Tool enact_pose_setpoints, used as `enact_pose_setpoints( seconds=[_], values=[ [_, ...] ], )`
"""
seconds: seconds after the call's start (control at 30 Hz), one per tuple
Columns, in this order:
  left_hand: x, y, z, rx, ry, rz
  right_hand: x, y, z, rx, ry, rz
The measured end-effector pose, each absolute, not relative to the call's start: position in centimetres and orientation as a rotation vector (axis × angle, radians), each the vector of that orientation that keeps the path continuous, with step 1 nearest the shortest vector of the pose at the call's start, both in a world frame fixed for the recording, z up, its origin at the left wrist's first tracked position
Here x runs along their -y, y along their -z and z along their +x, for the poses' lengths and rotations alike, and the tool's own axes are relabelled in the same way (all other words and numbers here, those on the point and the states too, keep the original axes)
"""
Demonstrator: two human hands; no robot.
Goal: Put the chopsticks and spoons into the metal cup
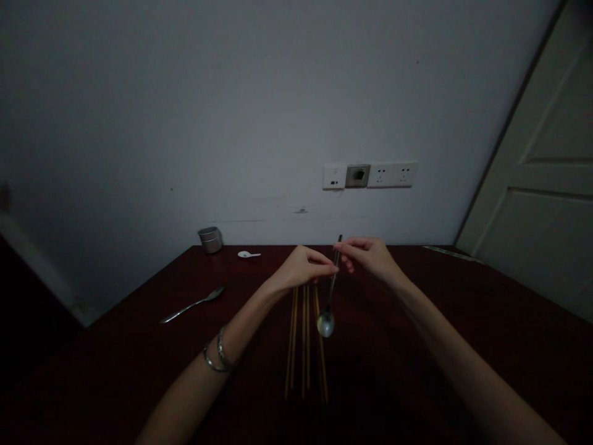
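Note:
A long-handled metal spoon (326, 322) hangs bowl-down above the table. Near the top of its handle, my right hand (368, 254) pinches it between thumb and fingers. Slightly lower on the same handle, the fingertips of my left hand (308, 267) are closed on it too. Behind and below the spoon, several wooden chopsticks (304, 340) lie side by side in pairs, pointing away from me; my left hand covers their far ends. Two bracelets circle my left forearm.
On the dark red table (393, 371), a metal fork or spoon (192, 305) lies at left. Farther back are a small white spoon (249, 254) and a grey metal cup (210, 240) by the wall. Wall sockets (391, 175) sit above the table; a white door (546, 173) stands at right.

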State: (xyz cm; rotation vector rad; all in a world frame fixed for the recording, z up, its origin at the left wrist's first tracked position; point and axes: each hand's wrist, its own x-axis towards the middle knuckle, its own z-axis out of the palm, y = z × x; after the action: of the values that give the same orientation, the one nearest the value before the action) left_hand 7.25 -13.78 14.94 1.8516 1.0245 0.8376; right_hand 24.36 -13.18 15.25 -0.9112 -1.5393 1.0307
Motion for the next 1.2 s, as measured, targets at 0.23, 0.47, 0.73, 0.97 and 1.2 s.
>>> enact_pose_setpoints(
  seconds=[0.23,0.47,0.73,0.97,1.2],
  values=[
    [13.2,-13.9,7.6,-1.015,-0.796,1.879,11.9,-13.6,24.3,1.439,-1.226,-0.980],
    [10.5,-11.0,6.4,-1.032,-0.626,1.854,9.6,-9.8,24.2,1.312,-1.366,-1.090],
    [5.2,-8.0,1.3,-1.271,-0.801,1.530,7.8,-5.5,24.5,1.274,-1.480,-1.231],
    [4.0,-7.0,-1.4,-1.159,-0.954,1.083,7.6,-3.8,24.2,1.332,-1.494,-1.310],
    [3.6,-6.2,-2.3,-1.141,-0.978,0.984,7.8,-2.9,24.0,1.362,-1.505,-1.369]
  ],
)
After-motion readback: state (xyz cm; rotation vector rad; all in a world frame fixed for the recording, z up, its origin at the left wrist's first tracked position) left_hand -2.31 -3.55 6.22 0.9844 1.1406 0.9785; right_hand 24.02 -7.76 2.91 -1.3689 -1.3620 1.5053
